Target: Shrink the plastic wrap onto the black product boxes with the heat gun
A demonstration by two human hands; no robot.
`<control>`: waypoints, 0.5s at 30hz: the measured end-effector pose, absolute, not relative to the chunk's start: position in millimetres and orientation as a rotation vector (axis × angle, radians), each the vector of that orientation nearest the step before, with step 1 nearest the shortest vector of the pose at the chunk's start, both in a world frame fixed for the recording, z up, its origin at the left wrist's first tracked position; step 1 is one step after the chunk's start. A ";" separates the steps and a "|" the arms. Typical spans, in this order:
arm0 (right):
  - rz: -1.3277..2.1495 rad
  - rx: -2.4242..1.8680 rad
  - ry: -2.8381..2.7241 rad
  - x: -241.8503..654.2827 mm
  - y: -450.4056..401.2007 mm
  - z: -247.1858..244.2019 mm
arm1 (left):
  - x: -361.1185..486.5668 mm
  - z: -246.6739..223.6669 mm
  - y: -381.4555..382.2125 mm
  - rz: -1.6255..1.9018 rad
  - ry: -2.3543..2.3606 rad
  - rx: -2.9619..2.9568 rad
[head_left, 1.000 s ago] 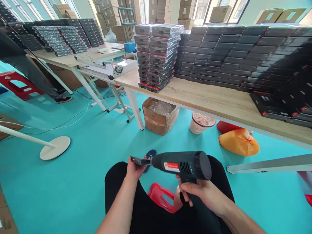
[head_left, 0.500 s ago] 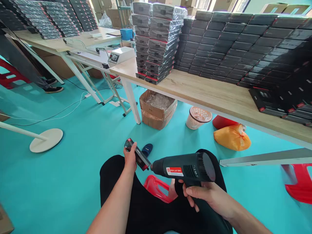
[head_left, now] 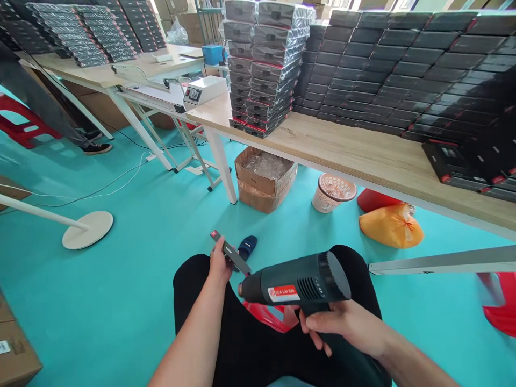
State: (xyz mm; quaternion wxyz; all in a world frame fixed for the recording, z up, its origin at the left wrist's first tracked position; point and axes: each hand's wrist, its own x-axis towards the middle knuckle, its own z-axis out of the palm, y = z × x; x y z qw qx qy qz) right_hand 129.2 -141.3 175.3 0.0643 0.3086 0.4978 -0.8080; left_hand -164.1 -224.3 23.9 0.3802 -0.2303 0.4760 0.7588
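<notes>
Teal floor [head_left: 100, 301]; HUA LAI SHI heat gun [head_left: 302, 285] in right hand [head_left: 342, 328]

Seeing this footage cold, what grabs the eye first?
A black heat gun in the right hand, its nozzle beside the slim black box in the left hand. Beyond them, wrapped stacks of black boxes crowd the long wooden table, above a bright turquoise floor.

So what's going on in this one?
A seated person holds a black heat gun in their right hand, its nozzle close to the end of a slim black box gripped in their left hand. Beyond them, stacks of similar black boxes stand on a wooden table.
</notes>
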 end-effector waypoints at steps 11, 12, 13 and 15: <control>-2.761 1.060 1.283 150.3 -155.6 168.1 | -168.3 49.9 -223.4 1.925 0.823 -0.651; -2.771 1.000 1.305 144.8 -159.5 167.8 | -168.3 48.7 -222.9 1.910 0.821 -0.647; -2.780 0.970 1.335 139.4 -162.1 167.1 | -168.3 47.3 -222.9 1.895 0.828 -0.645; -2.809 1.048 1.418 131.2 -163.2 164.5 | -168.4 44.3 -224.0 1.887 0.856 -0.646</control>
